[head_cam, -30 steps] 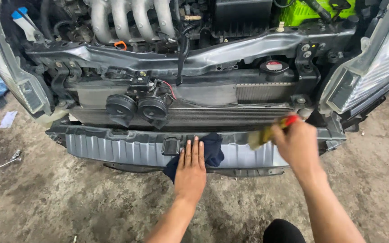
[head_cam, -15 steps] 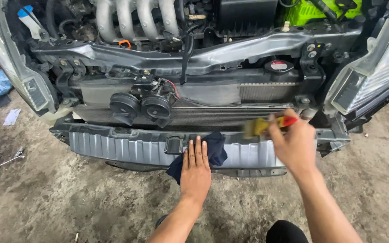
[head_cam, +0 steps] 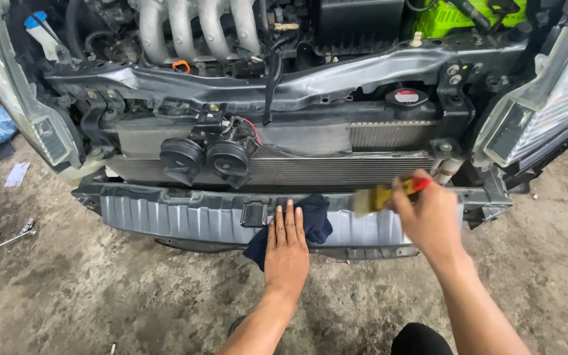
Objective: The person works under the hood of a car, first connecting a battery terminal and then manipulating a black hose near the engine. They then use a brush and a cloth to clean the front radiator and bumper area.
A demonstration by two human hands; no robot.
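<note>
Two hands: left [head_cam: 286,253] flat on cloth [head_cam: 310,220], right [head_cam: 432,217] gripping paintbrush [head_cam: 382,196].

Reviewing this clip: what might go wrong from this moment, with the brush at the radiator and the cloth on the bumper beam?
The brush in the right hand works close to the thin radiator fins; hard strokes might bend them. The dark cloth hangs over the beam, pinned only by the flat left hand; it could slip to the dirty floor.

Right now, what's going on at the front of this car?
A person works at the car's bare front, with the bumper cover off. The left hand lies flat on a dark blue rag against the grey ribbed bumper beam. The right hand holds a paintbrush with a red handle, bristles at the beam's top edge just below the radiator.
</note>
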